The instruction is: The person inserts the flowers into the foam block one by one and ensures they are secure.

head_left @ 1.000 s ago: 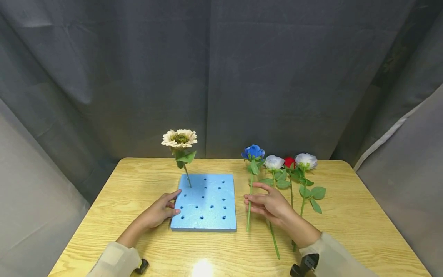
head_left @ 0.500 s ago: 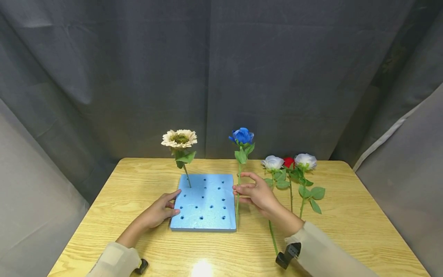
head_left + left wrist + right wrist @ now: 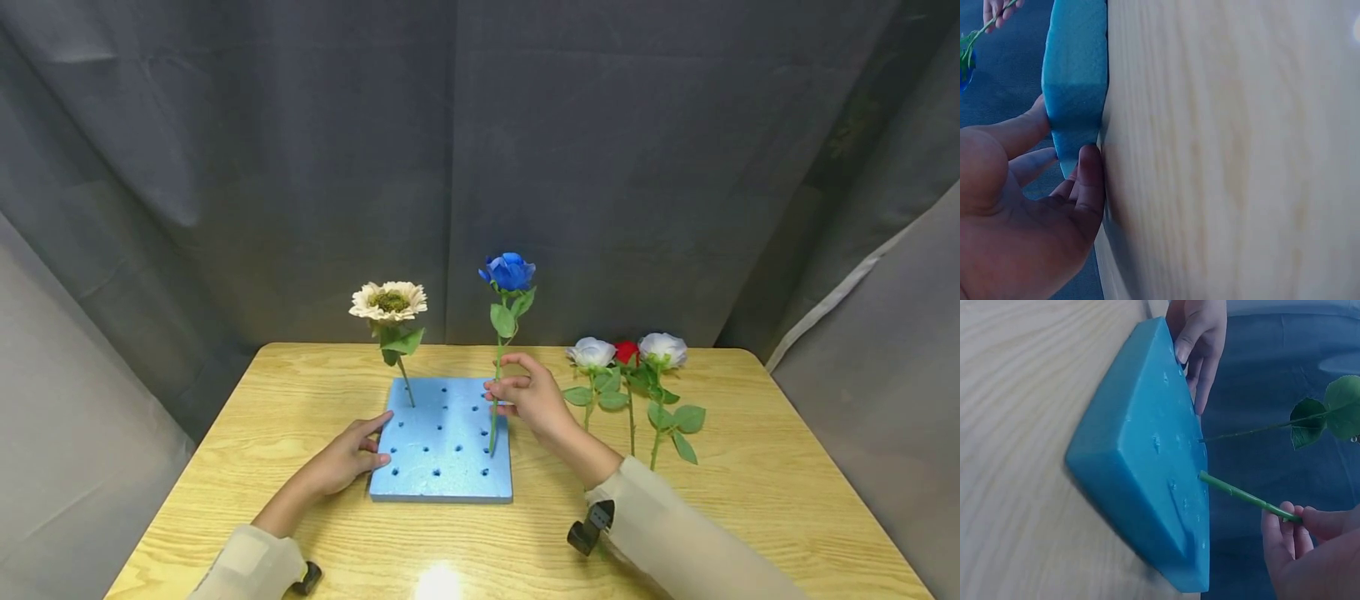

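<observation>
My right hand (image 3: 536, 402) pinches the green stem of an artificial blue rose (image 3: 508, 272), held nearly upright over the right side of a light-blue foam block (image 3: 450, 488). The stem's lower end (image 3: 1210, 480) points at the block's holed top; whether it touches is unclear. At the block's left edge, my left hand (image 3: 347, 457) holds it, thumb on top and other fingers along the side, as the left wrist view (image 3: 1035, 206) shows. A cream sunflower-like bloom (image 3: 388, 301) stands in a back-left hole of the block, slightly tilted.
Right of the block lie two pale roses, one nearer (image 3: 592, 352) and one farther right (image 3: 663, 349), with a red rose (image 3: 627, 352) between them. My right forearm covers their lower stems. Behind the wooden table (image 3: 300, 367) hangs a dark grey curtain (image 3: 480, 167).
My right hand has carried the blue rose leftward and up, from beside the other roses to above the block's right side. The left hand and block have hardly moved.
</observation>
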The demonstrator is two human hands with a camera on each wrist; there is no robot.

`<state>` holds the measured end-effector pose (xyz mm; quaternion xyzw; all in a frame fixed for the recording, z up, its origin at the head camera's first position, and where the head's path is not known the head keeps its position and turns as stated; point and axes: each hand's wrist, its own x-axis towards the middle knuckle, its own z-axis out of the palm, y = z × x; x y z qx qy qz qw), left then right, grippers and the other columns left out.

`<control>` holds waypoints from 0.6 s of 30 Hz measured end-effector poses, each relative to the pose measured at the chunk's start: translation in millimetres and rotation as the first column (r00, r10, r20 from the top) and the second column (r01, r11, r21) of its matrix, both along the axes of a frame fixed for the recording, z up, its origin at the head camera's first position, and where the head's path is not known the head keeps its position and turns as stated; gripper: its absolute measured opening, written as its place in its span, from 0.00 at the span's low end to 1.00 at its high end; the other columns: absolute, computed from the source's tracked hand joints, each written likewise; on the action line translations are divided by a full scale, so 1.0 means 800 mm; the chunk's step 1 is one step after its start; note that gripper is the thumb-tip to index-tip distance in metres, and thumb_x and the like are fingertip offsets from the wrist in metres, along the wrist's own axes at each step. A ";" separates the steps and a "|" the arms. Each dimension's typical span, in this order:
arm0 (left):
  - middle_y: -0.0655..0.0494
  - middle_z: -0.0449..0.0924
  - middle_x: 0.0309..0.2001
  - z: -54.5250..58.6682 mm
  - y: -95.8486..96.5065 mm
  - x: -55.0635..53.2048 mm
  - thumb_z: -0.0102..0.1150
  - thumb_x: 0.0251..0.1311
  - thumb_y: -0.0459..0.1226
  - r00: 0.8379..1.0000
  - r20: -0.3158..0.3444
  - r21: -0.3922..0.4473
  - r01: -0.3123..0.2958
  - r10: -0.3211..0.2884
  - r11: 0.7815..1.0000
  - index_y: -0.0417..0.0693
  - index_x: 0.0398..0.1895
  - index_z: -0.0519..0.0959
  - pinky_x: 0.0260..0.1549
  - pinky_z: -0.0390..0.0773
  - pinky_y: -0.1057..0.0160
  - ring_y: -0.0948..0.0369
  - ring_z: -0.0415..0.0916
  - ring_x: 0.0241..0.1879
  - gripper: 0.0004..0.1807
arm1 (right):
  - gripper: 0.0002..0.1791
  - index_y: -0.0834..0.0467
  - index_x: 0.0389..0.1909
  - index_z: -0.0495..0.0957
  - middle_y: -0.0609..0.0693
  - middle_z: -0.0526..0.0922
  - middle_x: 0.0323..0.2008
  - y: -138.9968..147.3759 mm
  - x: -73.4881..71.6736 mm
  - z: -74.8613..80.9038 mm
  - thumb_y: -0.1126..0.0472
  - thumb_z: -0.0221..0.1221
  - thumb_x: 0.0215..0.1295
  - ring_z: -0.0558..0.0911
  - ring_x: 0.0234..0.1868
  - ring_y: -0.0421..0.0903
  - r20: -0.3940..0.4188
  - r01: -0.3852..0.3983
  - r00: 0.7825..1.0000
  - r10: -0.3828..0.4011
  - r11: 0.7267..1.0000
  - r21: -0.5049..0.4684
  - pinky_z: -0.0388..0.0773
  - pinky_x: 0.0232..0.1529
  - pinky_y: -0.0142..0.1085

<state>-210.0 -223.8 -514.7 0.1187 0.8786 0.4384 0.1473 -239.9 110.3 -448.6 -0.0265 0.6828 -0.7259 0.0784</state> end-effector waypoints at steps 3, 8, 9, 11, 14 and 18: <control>0.38 0.65 0.69 -0.001 0.000 0.000 0.63 0.71 0.36 1.000 0.000 -0.001 -0.003 0.003 1.000 0.52 0.82 0.58 0.54 0.73 0.51 0.50 0.71 0.58 0.39 | 0.22 0.62 0.63 0.69 0.60 0.89 0.40 -0.009 -0.007 0.002 0.75 0.59 0.71 0.88 0.45 0.57 -0.034 0.006 0.999 -0.005 1.000 0.010 0.85 0.45 0.49; 0.39 0.65 0.69 -0.001 0.000 -0.001 0.63 0.71 0.36 1.000 -0.002 -0.002 -0.006 0.006 1.000 0.52 0.82 0.59 0.53 0.74 0.51 0.51 0.71 0.58 0.39 | 0.20 0.60 0.60 0.71 0.61 0.89 0.39 -0.025 -0.020 0.005 0.75 0.60 0.70 0.88 0.45 0.60 -0.099 0.018 0.995 -0.016 1.000 0.024 0.85 0.44 0.51; 0.39 0.65 0.69 -0.001 0.000 -0.001 0.63 0.71 0.36 1.000 -0.001 -0.002 -0.005 0.005 1.000 0.52 0.82 0.59 0.53 0.74 0.51 0.51 0.71 0.58 0.39 | 0.20 0.60 0.59 0.72 0.61 0.89 0.39 -0.029 -0.022 0.005 0.75 0.60 0.70 0.88 0.46 0.61 -0.110 0.022 0.994 -0.019 1.000 0.021 0.85 0.44 0.51; 0.39 0.65 0.69 -0.001 0.000 -0.001 0.63 0.71 0.36 1.000 0.000 -0.003 -0.006 0.006 1.000 0.52 0.82 0.59 0.53 0.73 0.51 0.51 0.71 0.58 0.39 | 0.19 0.59 0.58 0.72 0.62 0.89 0.38 -0.036 -0.027 0.005 0.75 0.61 0.70 0.88 0.45 0.61 -0.128 0.033 0.991 -0.030 0.999 0.021 0.85 0.44 0.53; 0.39 0.65 0.69 -0.001 0.000 -0.001 0.64 0.71 0.36 1.000 0.004 -0.001 -0.008 0.008 1.000 0.52 0.82 0.59 0.53 0.73 0.52 0.50 0.71 0.58 0.39 | 0.19 0.60 0.57 0.74 0.63 0.88 0.39 -0.046 -0.035 0.004 0.75 0.62 0.69 0.89 0.43 0.58 -0.168 0.057 0.985 -0.050 0.998 0.041 0.85 0.44 0.53; 0.37 0.65 0.69 0.000 0.001 0.001 0.64 0.71 0.36 1.000 -0.002 -0.002 -0.001 0.001 1.000 0.51 0.82 0.58 0.52 0.74 0.52 0.49 0.71 0.58 0.39 | 0.17 0.60 0.56 0.76 0.65 0.88 0.39 -0.058 -0.044 -0.001 0.73 0.63 0.68 0.89 0.40 0.54 -0.220 0.093 0.973 -0.075 0.993 0.074 0.86 0.42 0.48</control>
